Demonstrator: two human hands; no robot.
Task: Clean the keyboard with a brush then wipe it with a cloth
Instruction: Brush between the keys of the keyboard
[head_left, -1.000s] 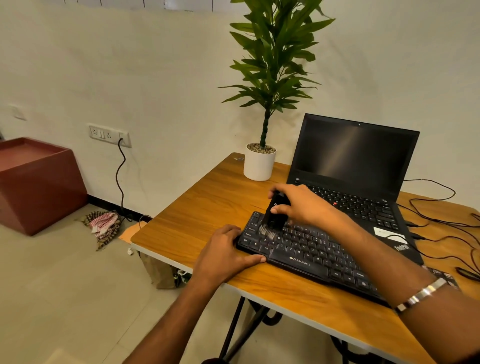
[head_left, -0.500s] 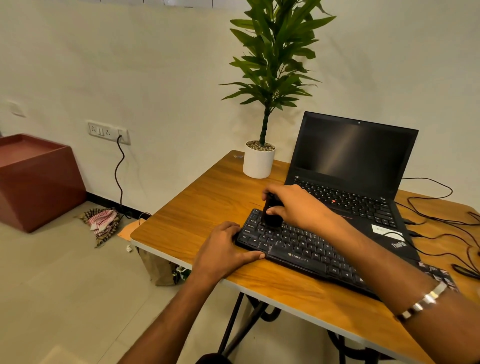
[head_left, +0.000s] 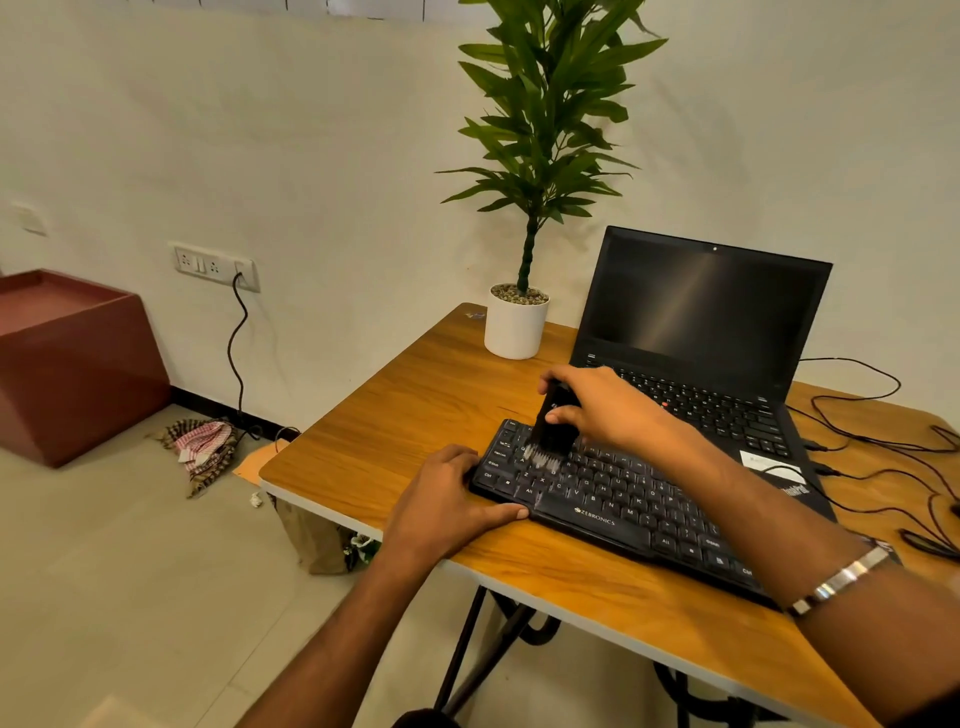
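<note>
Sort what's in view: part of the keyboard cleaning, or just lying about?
In use: keyboard, brush, right hand gripping it, left hand steadying the keyboard.
Lying about: laptop, plant, cables, floor cloth.

One keyboard, one brush, one laptop, one potted plant, two hands.
</note>
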